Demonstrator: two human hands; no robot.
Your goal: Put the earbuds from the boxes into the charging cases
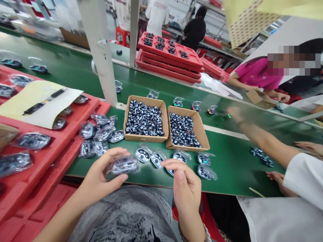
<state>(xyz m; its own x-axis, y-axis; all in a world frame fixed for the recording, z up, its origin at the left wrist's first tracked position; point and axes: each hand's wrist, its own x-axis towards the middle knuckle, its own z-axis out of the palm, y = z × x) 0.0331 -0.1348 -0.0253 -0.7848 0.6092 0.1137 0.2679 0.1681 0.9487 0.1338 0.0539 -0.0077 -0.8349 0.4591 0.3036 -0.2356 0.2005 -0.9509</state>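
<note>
My left hand (pixel 107 174) grips an earbud charging case (pixel 125 165) in a clear plastic wrapper, fingers behind it and thumb in front, just above the green bench edge. My right hand (pixel 186 183) is half curled with its index finger stretched to the left; I see nothing held in it. That fingertip is close to an open earbud case (pixel 156 160); whether they touch is unclear. Another open case (pixel 143 155) lies to its left, and more, such as the lit case (pixel 204 159), lie to the right. One case is partly hidden behind my right hand.
Two cardboard boxes (pixel 146 137) (pixel 186 148) of loose earbuds stand ahead. Wrapped cases (pixel 101 131) are heaped beside stacked red trays (pixel 63 143) on my left. A white post (pixel 102 57) rises behind. On the right, a co-worker's arm (pixel 267 143) reaches over the green bench (pixel 234 168).
</note>
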